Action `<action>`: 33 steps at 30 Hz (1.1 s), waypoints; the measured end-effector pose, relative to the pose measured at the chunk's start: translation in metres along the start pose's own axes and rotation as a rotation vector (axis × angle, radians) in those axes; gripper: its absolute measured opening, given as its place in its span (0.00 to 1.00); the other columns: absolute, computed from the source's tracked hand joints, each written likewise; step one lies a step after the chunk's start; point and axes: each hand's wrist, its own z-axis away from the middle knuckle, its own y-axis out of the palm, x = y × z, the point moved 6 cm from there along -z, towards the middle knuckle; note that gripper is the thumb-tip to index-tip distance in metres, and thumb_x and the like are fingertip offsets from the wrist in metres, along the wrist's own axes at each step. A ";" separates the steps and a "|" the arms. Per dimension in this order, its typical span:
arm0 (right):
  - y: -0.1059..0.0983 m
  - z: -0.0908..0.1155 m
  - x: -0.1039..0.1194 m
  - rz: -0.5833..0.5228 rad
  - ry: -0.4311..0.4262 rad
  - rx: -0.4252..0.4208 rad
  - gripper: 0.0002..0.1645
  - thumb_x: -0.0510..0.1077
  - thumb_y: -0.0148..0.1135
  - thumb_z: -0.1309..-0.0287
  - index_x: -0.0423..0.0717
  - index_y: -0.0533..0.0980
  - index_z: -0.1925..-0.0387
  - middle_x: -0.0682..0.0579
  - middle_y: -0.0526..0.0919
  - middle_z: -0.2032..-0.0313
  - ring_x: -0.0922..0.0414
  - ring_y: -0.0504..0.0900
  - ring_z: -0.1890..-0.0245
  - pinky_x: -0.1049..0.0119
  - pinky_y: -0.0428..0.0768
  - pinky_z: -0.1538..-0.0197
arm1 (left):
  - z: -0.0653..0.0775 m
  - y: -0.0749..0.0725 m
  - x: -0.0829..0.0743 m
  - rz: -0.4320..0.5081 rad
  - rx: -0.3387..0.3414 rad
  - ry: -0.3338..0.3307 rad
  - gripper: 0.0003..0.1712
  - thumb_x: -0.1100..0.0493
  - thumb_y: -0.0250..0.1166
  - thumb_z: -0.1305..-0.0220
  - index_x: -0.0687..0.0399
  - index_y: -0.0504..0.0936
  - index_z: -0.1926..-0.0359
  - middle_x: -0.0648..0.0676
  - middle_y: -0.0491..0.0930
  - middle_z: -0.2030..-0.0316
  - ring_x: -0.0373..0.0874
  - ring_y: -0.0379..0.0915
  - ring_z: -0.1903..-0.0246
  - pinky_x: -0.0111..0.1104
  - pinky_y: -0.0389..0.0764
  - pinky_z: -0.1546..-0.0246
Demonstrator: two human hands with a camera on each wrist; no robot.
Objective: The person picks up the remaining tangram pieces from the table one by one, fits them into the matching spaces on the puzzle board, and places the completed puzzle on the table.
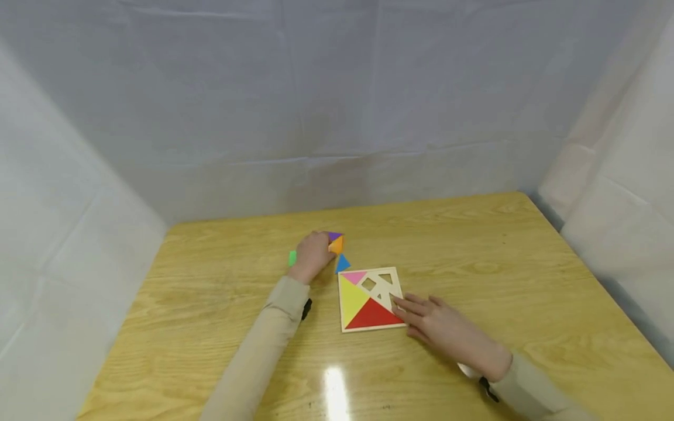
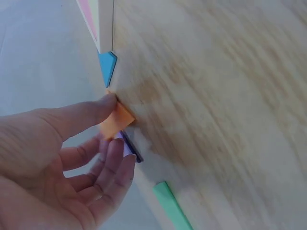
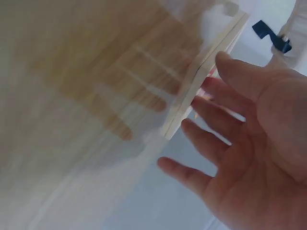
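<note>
My left hand (image 1: 314, 252) is at the far side of the table, its thumb and fingers around an orange tangram piece (image 2: 119, 120) that it pinches. A purple piece (image 1: 335, 235) lies just beyond these fingers, a blue piece (image 1: 342, 264) nearer the board. Partly behind the hand is a green piece (image 1: 292, 258). The square wooden tangram board (image 1: 363, 328) holds a yellow triangle (image 1: 351, 299), a red triangle (image 1: 372, 316) and a pink piece (image 1: 354, 276). Fingers extended, my right hand (image 1: 444, 327) rests at the board's right edge.
Several cut-out openings show in the board's upper right part. The wooden table (image 1: 221, 327) reaches to a pale cloth backdrop (image 1: 337, 117) behind, with more cloth at both sides.
</note>
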 end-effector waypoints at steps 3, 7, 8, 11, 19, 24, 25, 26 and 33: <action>0.004 0.001 0.005 -0.010 0.045 0.050 0.34 0.54 0.52 0.37 0.45 0.60 0.34 0.50 0.59 0.33 0.49 0.62 0.35 0.41 0.68 0.44 | -0.002 -0.001 0.004 0.013 -0.008 -0.028 0.10 0.56 0.66 0.44 0.60 0.80 0.69 0.58 0.78 0.68 0.50 0.75 0.68 0.40 0.78 0.72; 0.006 0.002 0.012 -0.022 0.103 0.086 0.40 0.58 0.51 0.38 0.42 0.54 0.32 0.48 0.55 0.31 0.48 0.59 0.34 0.40 0.66 0.43 | -0.002 -0.003 0.008 0.031 -0.037 -0.056 0.09 0.56 0.60 0.38 0.56 0.81 0.68 0.55 0.80 0.68 0.50 0.76 0.68 0.40 0.78 0.73; 0.006 0.003 0.013 -0.023 0.114 0.086 0.41 0.58 0.51 0.38 0.42 0.54 0.32 0.48 0.55 0.31 0.48 0.59 0.34 0.40 0.66 0.43 | -0.002 -0.005 0.008 0.035 -0.045 -0.060 0.09 0.56 0.58 0.37 0.55 0.82 0.67 0.55 0.80 0.68 0.50 0.77 0.68 0.40 0.78 0.73; 0.006 0.005 0.017 -0.018 0.130 0.086 0.41 0.59 0.51 0.39 0.41 0.55 0.32 0.47 0.55 0.31 0.48 0.59 0.34 0.40 0.65 0.43 | 0.001 -0.011 0.006 0.053 -0.082 -0.045 0.10 0.54 0.57 0.36 0.53 0.83 0.63 0.53 0.81 0.68 0.48 0.77 0.70 0.38 0.78 0.75; 0.006 0.013 0.023 -0.013 0.144 0.078 0.41 0.59 0.51 0.39 0.44 0.54 0.32 0.48 0.54 0.31 0.51 0.58 0.33 0.41 0.63 0.41 | 0.028 -0.031 -0.028 0.386 -0.136 0.093 0.09 0.59 0.61 0.41 0.58 0.79 0.61 0.52 0.82 0.67 0.41 0.77 0.70 0.29 0.78 0.70; 0.006 0.015 0.023 -0.008 0.145 0.079 0.40 0.60 0.51 0.39 0.43 0.55 0.32 0.48 0.56 0.32 0.51 0.59 0.34 0.42 0.64 0.40 | 0.046 -0.027 -0.053 0.606 -0.058 0.141 0.16 0.62 0.63 0.43 0.59 0.74 0.53 0.54 0.80 0.64 0.44 0.79 0.66 0.27 0.80 0.68; 0.006 0.015 0.023 -0.011 0.146 0.081 0.41 0.60 0.51 0.39 0.44 0.55 0.32 0.48 0.56 0.32 0.51 0.60 0.34 0.42 0.64 0.40 | 0.049 -0.026 -0.058 0.633 -0.043 0.149 0.19 0.62 0.63 0.43 0.58 0.72 0.49 0.54 0.79 0.64 0.43 0.79 0.66 0.27 0.79 0.69; 0.006 0.015 0.023 -0.015 0.145 0.080 0.41 0.60 0.51 0.39 0.44 0.55 0.32 0.48 0.56 0.32 0.51 0.60 0.34 0.42 0.64 0.40 | 0.051 -0.024 -0.062 0.647 -0.031 0.160 0.23 0.62 0.63 0.43 0.57 0.70 0.46 0.53 0.78 0.64 0.43 0.79 0.67 0.26 0.79 0.70; 0.006 0.015 0.023 -0.022 0.135 0.074 0.41 0.61 0.52 0.40 0.44 0.57 0.33 0.48 0.57 0.32 0.51 0.61 0.34 0.41 0.65 0.42 | 0.060 -0.013 -0.085 0.706 0.050 0.233 0.25 0.61 0.62 0.40 0.49 0.68 0.42 0.52 0.77 0.63 0.40 0.79 0.69 0.24 0.78 0.73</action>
